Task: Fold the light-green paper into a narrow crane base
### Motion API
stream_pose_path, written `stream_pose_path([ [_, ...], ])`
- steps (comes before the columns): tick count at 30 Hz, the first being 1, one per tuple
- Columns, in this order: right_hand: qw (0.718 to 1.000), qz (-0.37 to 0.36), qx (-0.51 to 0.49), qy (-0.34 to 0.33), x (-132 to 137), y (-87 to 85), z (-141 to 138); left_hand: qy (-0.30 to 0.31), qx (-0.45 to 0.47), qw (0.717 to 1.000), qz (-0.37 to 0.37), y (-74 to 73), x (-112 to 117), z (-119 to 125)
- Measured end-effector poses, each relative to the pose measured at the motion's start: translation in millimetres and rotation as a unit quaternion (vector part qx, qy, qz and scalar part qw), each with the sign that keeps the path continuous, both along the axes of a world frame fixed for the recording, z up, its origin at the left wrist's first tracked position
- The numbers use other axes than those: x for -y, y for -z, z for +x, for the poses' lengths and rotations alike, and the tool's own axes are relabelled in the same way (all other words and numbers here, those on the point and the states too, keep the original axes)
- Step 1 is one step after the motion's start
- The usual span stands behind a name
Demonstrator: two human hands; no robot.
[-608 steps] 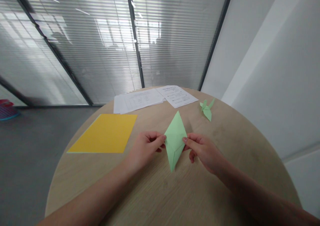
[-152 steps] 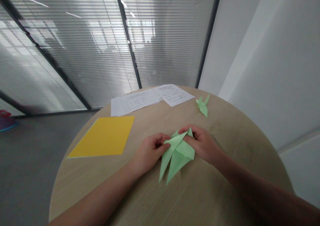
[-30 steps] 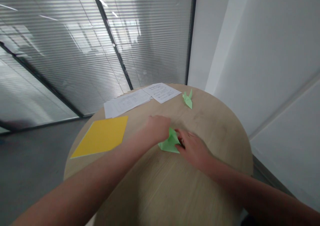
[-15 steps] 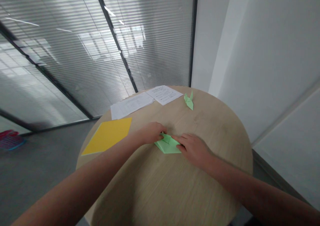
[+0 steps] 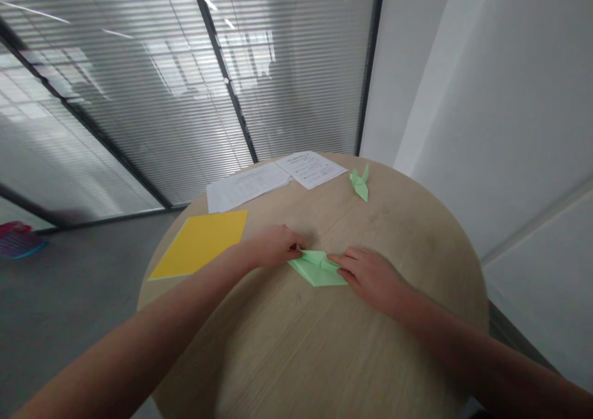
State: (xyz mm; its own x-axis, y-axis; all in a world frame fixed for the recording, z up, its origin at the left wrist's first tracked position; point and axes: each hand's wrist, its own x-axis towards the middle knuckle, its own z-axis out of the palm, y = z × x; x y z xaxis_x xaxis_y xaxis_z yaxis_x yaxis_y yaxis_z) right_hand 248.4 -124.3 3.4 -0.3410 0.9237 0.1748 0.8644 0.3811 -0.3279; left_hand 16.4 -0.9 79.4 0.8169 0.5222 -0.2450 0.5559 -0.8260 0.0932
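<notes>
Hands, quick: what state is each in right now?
Left hand: curled at the left end of the green folded paper; cannot tell if it pinches.
Right hand: laid over its right end; grip cannot be told.

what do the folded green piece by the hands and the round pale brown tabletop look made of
The folded light-green piece looks like matte paper: thin edges and straight creases show. The round, pale brown tabletop looks like wood or wood-effect laminate with a fairly dull finish: fine grain lines show, but which it is stays open.
</notes>
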Motion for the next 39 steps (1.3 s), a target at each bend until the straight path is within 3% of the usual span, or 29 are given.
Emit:
stream_pose_path([
  [7, 0.999, -0.019, -0.029, -0.028, -6, 2.1, 7, 0.009, -0.012, 0.999, -0.046, -20.5, 0, -1],
  [11, 0.999, -0.018, -0.029, -0.037, -6, 0.7, 9, -0.006, -0.019, 0.999, -0.038, -24.6, 2, -4],
  [19, 0.998, 0.022, 0.027, -0.058, -4, 0.5, 10, -0.009, -0.054, 0.997, 0.061, -8.7, 22, -14],
  [24, 0.998, 0.024, 0.019, -0.060, -3, -1.2, 10, 0.008, 0.004, 0.999, 0.038, 2.7, 23, -29],
  [31, 0.997, 0.020, 0.005, -0.069, -5, 1.6, 13, 0.019, 0.020, 0.996, 0.086, 21.0, 21, -46],
  [35, 0.997, 0.017, -0.002, -0.071, -5, 2.2, 14, 0.010, -0.013, 0.984, 0.178, 10.8, 39, -44],
  [38, 0.997, 0.024, -0.002, -0.071, -4, 2.1, 12, -0.049, 0.065, 0.940, 0.332, 4.7, 70, -33],
  [39, 0.997, 0.028, 0.001, -0.069, -4, 2.2, 12, -0.041, 0.098, 0.928, 0.356, 6.8, 81, -27],
])
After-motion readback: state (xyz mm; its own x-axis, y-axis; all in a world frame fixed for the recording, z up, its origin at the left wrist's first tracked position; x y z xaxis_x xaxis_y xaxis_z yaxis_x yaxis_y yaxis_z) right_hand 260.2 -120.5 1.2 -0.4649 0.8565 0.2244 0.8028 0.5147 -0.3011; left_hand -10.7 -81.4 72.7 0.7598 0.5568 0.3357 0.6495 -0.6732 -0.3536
